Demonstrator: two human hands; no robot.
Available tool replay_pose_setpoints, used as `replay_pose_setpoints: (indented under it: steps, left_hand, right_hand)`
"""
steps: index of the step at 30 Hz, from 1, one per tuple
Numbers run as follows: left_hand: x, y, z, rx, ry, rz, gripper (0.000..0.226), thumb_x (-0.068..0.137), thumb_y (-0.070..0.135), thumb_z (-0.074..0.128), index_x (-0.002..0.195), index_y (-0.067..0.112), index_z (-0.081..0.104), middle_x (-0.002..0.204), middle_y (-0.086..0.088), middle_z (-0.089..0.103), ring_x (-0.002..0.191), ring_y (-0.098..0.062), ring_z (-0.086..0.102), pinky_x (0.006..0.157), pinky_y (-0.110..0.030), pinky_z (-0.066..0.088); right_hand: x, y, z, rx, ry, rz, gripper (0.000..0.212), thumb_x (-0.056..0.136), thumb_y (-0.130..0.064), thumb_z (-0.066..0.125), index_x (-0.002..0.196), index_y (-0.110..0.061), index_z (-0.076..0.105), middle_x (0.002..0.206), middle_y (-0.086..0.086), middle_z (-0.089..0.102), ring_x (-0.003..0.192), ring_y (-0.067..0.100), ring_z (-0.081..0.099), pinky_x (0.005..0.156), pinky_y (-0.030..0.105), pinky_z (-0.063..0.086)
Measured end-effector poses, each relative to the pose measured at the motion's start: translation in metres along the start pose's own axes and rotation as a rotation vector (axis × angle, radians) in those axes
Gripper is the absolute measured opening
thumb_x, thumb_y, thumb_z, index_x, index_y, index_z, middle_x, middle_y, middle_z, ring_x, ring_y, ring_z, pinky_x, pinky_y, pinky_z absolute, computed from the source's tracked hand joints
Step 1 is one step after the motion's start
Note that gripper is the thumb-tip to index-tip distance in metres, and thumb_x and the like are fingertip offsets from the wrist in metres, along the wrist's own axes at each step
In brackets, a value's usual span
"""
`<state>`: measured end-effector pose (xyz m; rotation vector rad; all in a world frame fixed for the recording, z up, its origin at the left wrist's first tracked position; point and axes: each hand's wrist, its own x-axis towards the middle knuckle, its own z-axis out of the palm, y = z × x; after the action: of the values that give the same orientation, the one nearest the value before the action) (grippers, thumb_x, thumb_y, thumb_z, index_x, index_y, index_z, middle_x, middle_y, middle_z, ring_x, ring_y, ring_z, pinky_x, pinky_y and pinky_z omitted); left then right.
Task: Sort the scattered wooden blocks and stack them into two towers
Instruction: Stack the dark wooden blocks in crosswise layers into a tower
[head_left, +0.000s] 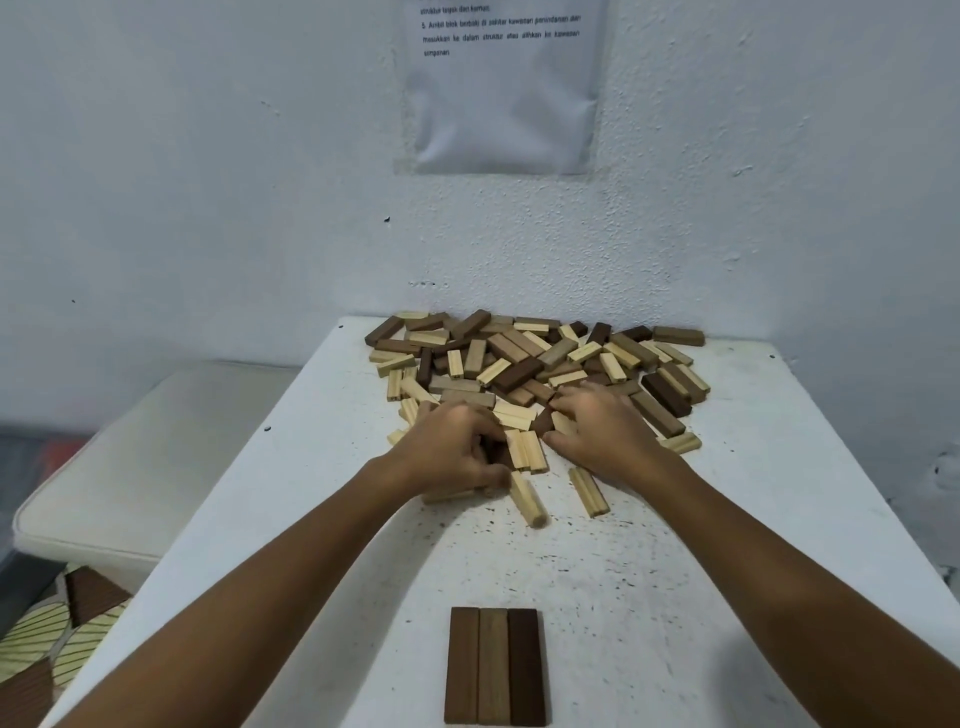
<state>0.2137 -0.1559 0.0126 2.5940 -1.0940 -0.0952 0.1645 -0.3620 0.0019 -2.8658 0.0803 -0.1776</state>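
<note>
Wooden blocks (524, 364), all slim rectangular bars with squared ends, lie in a loose heap at the far end of the table (675, 545), pale pine-coloured ones mixed with mid-brown and dark brown ones. Some pale bars show a shallow groove along their length. Near the front edge three dark blocks (495, 666) lie flat, side by side and touching, long sides together (a neat first layer).

White paint covers the tabletop, matte and speckled with small dark flecks. It stands against a rough, textured white wall (208, 182) where a printed sheet (504, 88) hangs in a plastic sleeve. To the left sits a cream cushion (130, 467), with a leaf-patterned fabric (47, 639) below it.

Both hands reach into the near edge of the heap. The left hand (447, 447) has its fingers curled down among the blocks, seemingly around a dark block, though motion blur keeps me from telling a firm grip. The right hand (597, 426) rests palm down with fingers bent over pale blocks; whether it holds one I cannot tell. Two pale blocks (527, 499) lie loose just in front of the hands.
</note>
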Motion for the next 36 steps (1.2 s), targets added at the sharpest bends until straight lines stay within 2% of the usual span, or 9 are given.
replay_pose_setpoints:
  steps: [2, 4, 13, 19, 21, 25, 28, 31, 36]
  left_hand:
    - [0.0, 0.0, 0.001, 0.008, -0.001, -0.009, 0.057, 0.073, 0.053, 0.076, 0.119, 0.021, 0.068, 0.127, 0.007, 0.06, 0.124, -0.015, 0.043, 0.105, -0.046, 0.03]
    - [0.001, -0.001, 0.003, -0.007, 0.024, -0.013, 0.055, 0.071, 0.055, 0.076, 0.114, 0.022, 0.071, 0.116, 0.008, 0.064, 0.113, -0.016, 0.048, 0.1, -0.047, 0.035]
    - [0.004, -0.001, 0.001, -0.089, 0.033, -0.042, 0.046, 0.069, 0.044, 0.082, 0.107, 0.02, 0.072, 0.104, 0.007, 0.068, 0.105, -0.016, 0.055, 0.095, -0.049, 0.043]
    - [0.003, 0.001, -0.004, -0.157, 0.066, -0.035, 0.039, 0.067, 0.036, 0.085, 0.101, 0.019, 0.074, 0.1, 0.007, 0.069, 0.099, -0.014, 0.058, 0.091, -0.046, 0.047]
    - [0.003, 0.0, -0.008, -0.19, 0.088, -0.014, 0.038, 0.066, 0.032, 0.085, 0.099, 0.018, 0.074, 0.099, 0.005, 0.069, 0.098, -0.014, 0.059, 0.089, -0.043, 0.048]
    - [0.0, 0.011, -0.02, -0.263, 0.093, 0.065, 0.04, 0.066, 0.025, 0.086, 0.101, 0.014, 0.072, 0.104, 0.003, 0.068, 0.101, -0.015, 0.061, 0.087, -0.035, 0.052]
    - [-0.005, 0.034, -0.024, -0.252, 0.053, 0.156, 0.044, 0.067, 0.028, 0.085, 0.107, 0.015, 0.072, 0.114, 0.003, 0.068, 0.11, -0.012, 0.058, 0.093, -0.029, 0.045]
    - [-0.015, 0.061, -0.017, -0.188, -0.042, 0.247, 0.047, 0.069, 0.037, 0.082, 0.11, 0.017, 0.071, 0.117, 0.003, 0.066, 0.113, -0.013, 0.055, 0.097, -0.038, 0.042]
    - [-0.027, 0.096, 0.007, -0.017, -0.191, 0.375, 0.05, 0.073, 0.049, 0.075, 0.112, 0.019, 0.069, 0.118, 0.006, 0.065, 0.113, -0.013, 0.05, 0.098, -0.045, 0.034]
  right_hand:
    - [-0.001, -0.005, -0.001, -0.028, 0.046, -0.004, 0.037, 0.083, -0.037, 0.062, 0.116, -0.02, 0.067, 0.123, 0.001, 0.063, 0.124, 0.023, 0.044, 0.103, 0.042, 0.033]
    - [0.0, -0.011, -0.001, -0.017, 0.047, 0.023, 0.039, 0.081, -0.031, 0.063, 0.119, -0.023, 0.064, 0.117, 0.001, 0.063, 0.121, 0.024, 0.043, 0.101, 0.043, 0.034]
    - [0.009, -0.016, -0.005, 0.139, 0.007, 0.14, 0.039, 0.075, -0.027, 0.077, 0.112, -0.024, 0.065, 0.113, -0.003, 0.063, 0.119, 0.023, 0.042, 0.095, 0.04, 0.04]
    - [0.013, -0.012, -0.013, 0.316, -0.103, 0.161, 0.059, 0.063, -0.014, 0.076, 0.117, -0.027, 0.055, 0.107, -0.002, 0.053, 0.113, 0.021, 0.042, 0.089, 0.041, 0.048]
    - [0.01, -0.011, -0.017, 0.427, -0.056, 0.134, 0.064, 0.061, -0.011, 0.076, 0.118, -0.028, 0.052, 0.109, -0.002, 0.05, 0.112, 0.022, 0.041, 0.08, 0.038, 0.05]
    - [-0.01, -0.007, -0.035, 0.512, 0.066, 0.029, 0.064, 0.064, -0.008, 0.079, 0.118, -0.027, 0.05, 0.119, 0.0, 0.048, 0.112, 0.02, 0.046, 0.086, 0.035, 0.046]
    - [-0.041, 0.004, -0.046, 0.598, -0.008, -0.001, 0.068, 0.061, -0.011, 0.083, 0.119, -0.027, 0.051, 0.119, 0.0, 0.051, 0.108, 0.018, 0.055, 0.09, 0.036, 0.051]
    - [-0.082, 0.019, -0.049, 0.548, -0.146, 0.009, 0.071, 0.062, -0.013, 0.087, 0.12, -0.031, 0.05, 0.119, -0.007, 0.051, 0.108, 0.006, 0.05, 0.079, 0.017, 0.045]
    - [-0.135, 0.035, -0.038, 0.466, -0.257, 0.035, 0.074, 0.061, -0.025, 0.086, 0.121, -0.042, 0.045, 0.121, -0.019, 0.048, 0.111, 0.0, 0.047, 0.077, 0.018, 0.045]
